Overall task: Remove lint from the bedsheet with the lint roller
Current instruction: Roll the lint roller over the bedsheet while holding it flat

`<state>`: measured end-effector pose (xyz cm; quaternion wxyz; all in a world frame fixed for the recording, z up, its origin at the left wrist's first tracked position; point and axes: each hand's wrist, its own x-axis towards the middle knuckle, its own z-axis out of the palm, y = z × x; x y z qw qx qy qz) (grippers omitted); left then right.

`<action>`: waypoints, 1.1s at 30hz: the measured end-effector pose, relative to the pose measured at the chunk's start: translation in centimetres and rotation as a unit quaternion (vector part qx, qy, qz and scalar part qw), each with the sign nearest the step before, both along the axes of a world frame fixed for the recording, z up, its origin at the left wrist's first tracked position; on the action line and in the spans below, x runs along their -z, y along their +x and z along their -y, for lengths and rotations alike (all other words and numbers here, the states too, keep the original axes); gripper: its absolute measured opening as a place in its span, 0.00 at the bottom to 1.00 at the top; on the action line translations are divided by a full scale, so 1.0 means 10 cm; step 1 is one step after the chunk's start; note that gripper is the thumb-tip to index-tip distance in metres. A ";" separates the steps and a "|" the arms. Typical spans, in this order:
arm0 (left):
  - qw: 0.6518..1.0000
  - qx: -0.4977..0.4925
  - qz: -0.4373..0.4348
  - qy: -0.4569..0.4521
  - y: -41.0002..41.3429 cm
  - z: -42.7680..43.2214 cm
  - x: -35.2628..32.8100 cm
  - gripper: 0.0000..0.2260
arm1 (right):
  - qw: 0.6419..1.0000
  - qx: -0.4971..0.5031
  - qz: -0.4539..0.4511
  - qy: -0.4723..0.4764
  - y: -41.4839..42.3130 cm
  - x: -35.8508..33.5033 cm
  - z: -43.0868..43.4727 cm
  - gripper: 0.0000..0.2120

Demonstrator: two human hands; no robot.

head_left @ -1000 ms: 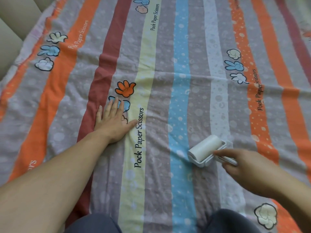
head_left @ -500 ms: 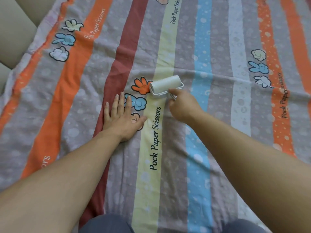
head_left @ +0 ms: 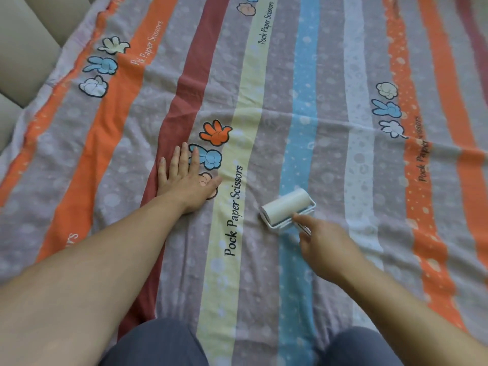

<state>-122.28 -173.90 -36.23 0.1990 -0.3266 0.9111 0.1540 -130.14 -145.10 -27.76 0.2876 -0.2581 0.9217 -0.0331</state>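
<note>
Well, from the head camera, the bedsheet [head_left: 330, 75] fills nearly the whole view, spread out with light creases across its middle. Its stripes run lengthwise away from the person in orange, dark red, pale yellow, blue, grey and white. Printed cartoon hands [head_left: 215, 133] sit in groups of 3 on it, beside the words "Pock Paper Scissors". Along the sheet's far left edge a beige padded surface [head_left: 26, 35] shows.

The left hand [head_left: 184, 180] lies palm down on the sheet, left of the middle, with fingers straight and relaxed and grasping nothing. It rests across the dark red stripe and the grey one next to it, and it partly covers the lowest printed hand of the nearest group.

The lint roller [head_left: 287, 207] sits on the blue stripe, toward the near edge of the sheet and a little right of the middle. Its white drum touches the fabric and lies at a slant. It is well apart from the left hand, with the yellow stripe between them.

The right hand [head_left: 327, 247] grips the roller's thin white handle [head_left: 303, 229], fingers curled round it and the forefinger reaching toward the frame.

At the near edge, 2 knees [head_left: 158, 344] in dark blue-grey cloth rest on the sheet
</note>
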 end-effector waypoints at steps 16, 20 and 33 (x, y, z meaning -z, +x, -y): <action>0.997 -0.036 -0.008 -0.060 0.50 0.26 -0.06 0.47 | 0.999 -0.023 -0.003 -0.028 -0.11 -0.69 0.85 0.20; 0.998 -0.041 0.011 -0.044 0.50 0.39 0.00 0.52 | 0.993 0.016 -0.018 -0.118 -0.39 -0.26 1.69 0.21; 0.999 -0.035 0.023 0.008 0.48 0.44 0.02 0.53 | 0.999 -0.003 -0.011 -0.052 0.00 0.03 1.09 0.20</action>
